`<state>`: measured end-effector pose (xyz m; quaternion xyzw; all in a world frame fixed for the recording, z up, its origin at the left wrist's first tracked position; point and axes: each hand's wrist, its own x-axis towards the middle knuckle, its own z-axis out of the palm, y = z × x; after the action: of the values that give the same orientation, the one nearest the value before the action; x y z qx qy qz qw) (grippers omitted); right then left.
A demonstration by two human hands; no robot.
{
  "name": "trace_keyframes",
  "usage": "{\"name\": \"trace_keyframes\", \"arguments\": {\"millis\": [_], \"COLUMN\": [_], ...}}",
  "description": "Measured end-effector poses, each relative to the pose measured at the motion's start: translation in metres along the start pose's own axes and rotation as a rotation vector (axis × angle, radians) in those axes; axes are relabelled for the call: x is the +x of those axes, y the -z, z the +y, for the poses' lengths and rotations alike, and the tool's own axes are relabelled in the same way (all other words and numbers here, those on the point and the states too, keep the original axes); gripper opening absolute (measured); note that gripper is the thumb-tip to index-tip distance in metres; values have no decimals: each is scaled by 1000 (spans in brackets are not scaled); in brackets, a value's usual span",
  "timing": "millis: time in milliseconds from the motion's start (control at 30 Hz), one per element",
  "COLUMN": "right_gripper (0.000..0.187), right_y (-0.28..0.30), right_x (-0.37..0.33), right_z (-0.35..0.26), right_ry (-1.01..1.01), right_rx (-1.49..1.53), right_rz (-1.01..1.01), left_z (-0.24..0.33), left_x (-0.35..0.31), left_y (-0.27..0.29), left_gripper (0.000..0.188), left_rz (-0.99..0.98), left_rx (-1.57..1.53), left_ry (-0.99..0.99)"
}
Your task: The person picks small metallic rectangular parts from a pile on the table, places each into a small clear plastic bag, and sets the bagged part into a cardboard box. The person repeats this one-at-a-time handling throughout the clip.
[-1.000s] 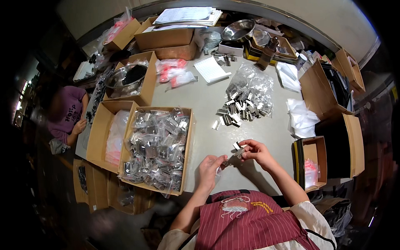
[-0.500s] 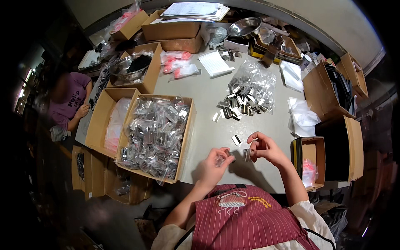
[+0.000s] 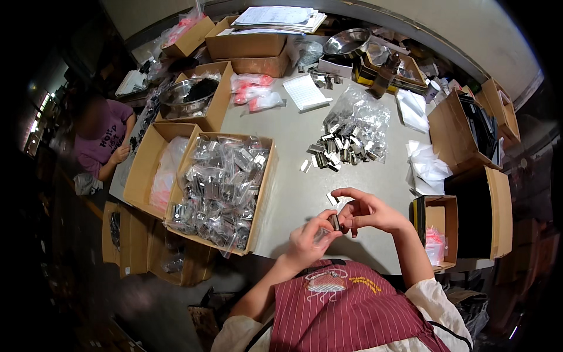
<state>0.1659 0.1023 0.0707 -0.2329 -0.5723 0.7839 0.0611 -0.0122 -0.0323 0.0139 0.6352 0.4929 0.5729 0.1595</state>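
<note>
Head view: both hands meet over the near edge of the grey surface (image 3: 293,146), working one small metal part (image 3: 335,222).
Left hand (image 3: 308,240) has its grip closed on the part together with a small clear bag; right hand (image 3: 363,212) pinches in from the other side, fingers narrow, likely steadying it. Loose metal clips (image 3: 334,154) lie further back within reach; box of bagged parts (image 3: 220,188) sits left.
</note>
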Motion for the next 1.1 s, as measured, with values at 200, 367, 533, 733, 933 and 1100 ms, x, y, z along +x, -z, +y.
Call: {"name": "trace_keyframes", "arguments": {"millis": [200,367,533,733,933,1100], "right_gripper": [59,45,31,18,18,18], "right_y": [-6,-12,48,56,20,-9], "right_x": [8,23,59,76,39,20], "right_z": [27,56,89,121,60,20], "right_ry": [221,159,198,240,608,790], "right_rx": [-263,-353,-790,-1272,-1013,-909], "right_rz": [132,303,628,588,289,274], "left_z": [-13,-41,-59,-66,-60,-27], "left_x": [-6,-21,-27,-31,-23,13], "left_y": [4,3,0,-5,16,32], "left_gripper": [14,11,12,14,14,14], "left_rz": [185,169,214,220,224,5], "left_rx": [-923,-910,-828,-724,-843,-1007], "left_ry": [798,852,853,878,757,668]}}
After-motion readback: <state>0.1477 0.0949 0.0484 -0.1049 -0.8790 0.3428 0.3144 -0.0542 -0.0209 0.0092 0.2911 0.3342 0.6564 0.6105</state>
